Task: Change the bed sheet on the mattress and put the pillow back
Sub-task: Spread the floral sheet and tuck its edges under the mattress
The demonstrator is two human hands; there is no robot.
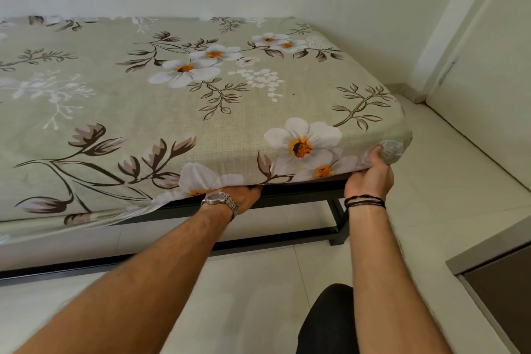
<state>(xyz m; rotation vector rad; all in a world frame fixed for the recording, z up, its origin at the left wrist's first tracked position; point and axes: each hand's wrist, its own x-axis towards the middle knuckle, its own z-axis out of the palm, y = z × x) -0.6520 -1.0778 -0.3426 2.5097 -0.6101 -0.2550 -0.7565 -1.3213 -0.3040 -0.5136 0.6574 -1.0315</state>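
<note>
The sheet [178, 112], green with white flowers, lies smooth over the mattress top, and its near edge hangs down the mattress side. Both hands work at that near edge, close to the right-hand corner of the mattress.

The left hand [244, 195], watch on its wrist, reaches under the mattress edge with the sheet hem over it; its fingers are hidden beneath, so I cannot tell whether they are spread or pinching. The right hand [372, 172] sits at the corner itself, its fingers curled up around the sheet-covered corner and gripping the cloth there.

Left of the left hand, the hem still hangs loose over the black frame [287, 198], untucked. No pillow shows anywhere.

The step looks like tucking the sheet under near the corner. The risks, as I judge them: pulling too hard at the corner could drag the sheet askew and wrinkle the smooth top; the tucking fingers could get pinched between mattress and frame; and the loose stretch to the left could be forgotten.
</note>
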